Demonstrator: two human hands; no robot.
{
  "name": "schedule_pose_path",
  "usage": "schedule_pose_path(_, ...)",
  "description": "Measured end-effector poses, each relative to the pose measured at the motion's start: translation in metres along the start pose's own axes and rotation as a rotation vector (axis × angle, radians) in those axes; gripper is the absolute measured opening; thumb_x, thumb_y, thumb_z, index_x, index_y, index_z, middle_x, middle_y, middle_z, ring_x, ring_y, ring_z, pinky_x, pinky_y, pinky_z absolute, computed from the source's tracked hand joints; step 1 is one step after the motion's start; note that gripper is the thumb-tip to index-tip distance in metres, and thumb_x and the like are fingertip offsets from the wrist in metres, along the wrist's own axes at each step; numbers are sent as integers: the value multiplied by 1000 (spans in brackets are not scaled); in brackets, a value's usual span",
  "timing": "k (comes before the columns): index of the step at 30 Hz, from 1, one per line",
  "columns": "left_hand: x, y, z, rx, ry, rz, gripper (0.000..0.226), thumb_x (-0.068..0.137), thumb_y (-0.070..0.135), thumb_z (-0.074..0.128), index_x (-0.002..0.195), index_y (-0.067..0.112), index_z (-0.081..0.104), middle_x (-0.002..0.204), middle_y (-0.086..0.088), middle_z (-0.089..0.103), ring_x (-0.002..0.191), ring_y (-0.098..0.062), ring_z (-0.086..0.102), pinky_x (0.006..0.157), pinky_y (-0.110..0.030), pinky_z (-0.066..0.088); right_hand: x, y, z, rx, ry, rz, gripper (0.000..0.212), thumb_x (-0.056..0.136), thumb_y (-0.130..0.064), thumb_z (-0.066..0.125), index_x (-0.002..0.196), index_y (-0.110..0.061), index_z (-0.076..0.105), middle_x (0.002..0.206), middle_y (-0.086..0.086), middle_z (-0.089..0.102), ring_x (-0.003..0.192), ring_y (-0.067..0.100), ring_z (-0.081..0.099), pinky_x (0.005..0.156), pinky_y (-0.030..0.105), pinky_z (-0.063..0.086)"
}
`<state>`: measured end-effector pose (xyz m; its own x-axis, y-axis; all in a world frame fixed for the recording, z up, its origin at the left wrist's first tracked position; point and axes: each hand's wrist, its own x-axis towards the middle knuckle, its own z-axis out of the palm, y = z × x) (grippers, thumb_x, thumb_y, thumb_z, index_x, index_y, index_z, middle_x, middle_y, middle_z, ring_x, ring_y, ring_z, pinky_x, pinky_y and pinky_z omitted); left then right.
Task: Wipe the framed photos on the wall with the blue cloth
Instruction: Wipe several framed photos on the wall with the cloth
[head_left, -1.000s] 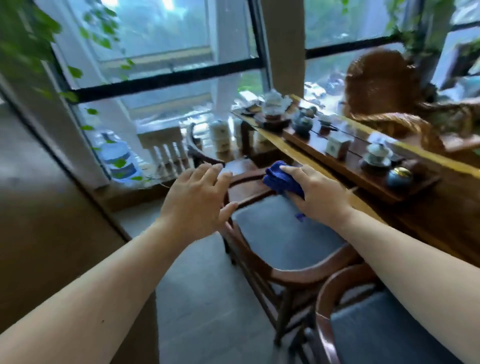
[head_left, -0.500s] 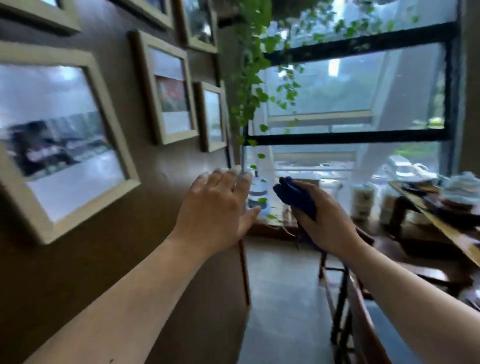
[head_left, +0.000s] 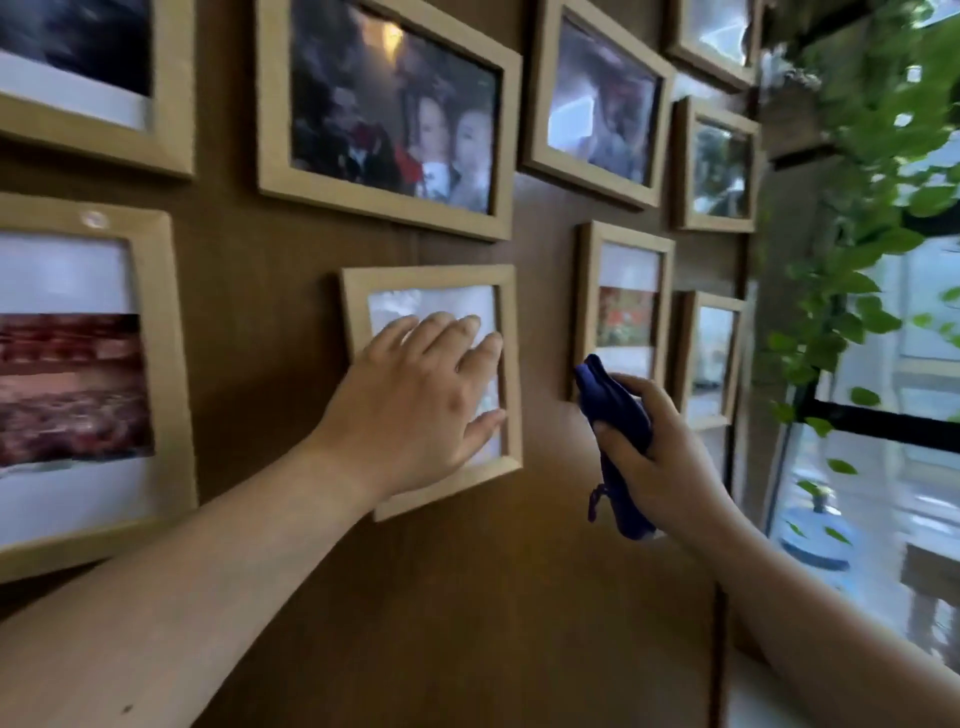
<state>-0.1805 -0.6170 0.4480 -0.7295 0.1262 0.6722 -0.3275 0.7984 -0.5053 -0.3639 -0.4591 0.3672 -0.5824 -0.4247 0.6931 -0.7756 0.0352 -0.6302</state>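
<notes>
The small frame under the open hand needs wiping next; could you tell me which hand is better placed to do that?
Right. The right hand already grips the blue cloth just beside the small frame, while the left hand lies flat on its glass, probably steadying it.

This looks like a home or cosy café: around my left hand (head_left: 415, 410) a brown wall (head_left: 441, 597) carries many wooden picture frames (head_left: 511, 374), and right of my hand a leafy vine (head_left: 852, 291) trails by a big window (head_left: 914, 467).
</notes>
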Motion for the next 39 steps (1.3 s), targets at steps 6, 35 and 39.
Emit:
schedule_pose_path(6, -14, -60, -22, 234, -68, -64, 67, 84, 52, 46, 129, 4, 50, 132, -22, 54, 124, -38, 46, 105, -53, 37, 31, -42, 52, 36, -11, -183, 44, 89, -28, 57, 127, -43, 40, 114, -9, 52, 88, 13, 59, 69, 37, 53)
schedule_pose_path(35, -14, -101, 35, 211, -19, -160, 110, 70, 82, 42, 151, 19, 2, 159, -18, 10, 146, -35, -4, 115, -60, -1, 66, -74, 124, -467, 118, -533, 54, 79, -32, 66, 130, -24, 49, 119, 9, 49, 75, 12, 51, 55, 20, 40)
schedule_pose_path(39, -15, -101, 34, 221, -19, -160, 110, 70, 81, 43, 151, 18, 4, 159, -18, 10, 146, -35, -2, 115, -60, -1, 66, -64, 121, -506, 72, -600, 54, 77, -31, 67, 129, -24, 53, 117, 10, 53, 76, 20, 58, 52, 22, 41)
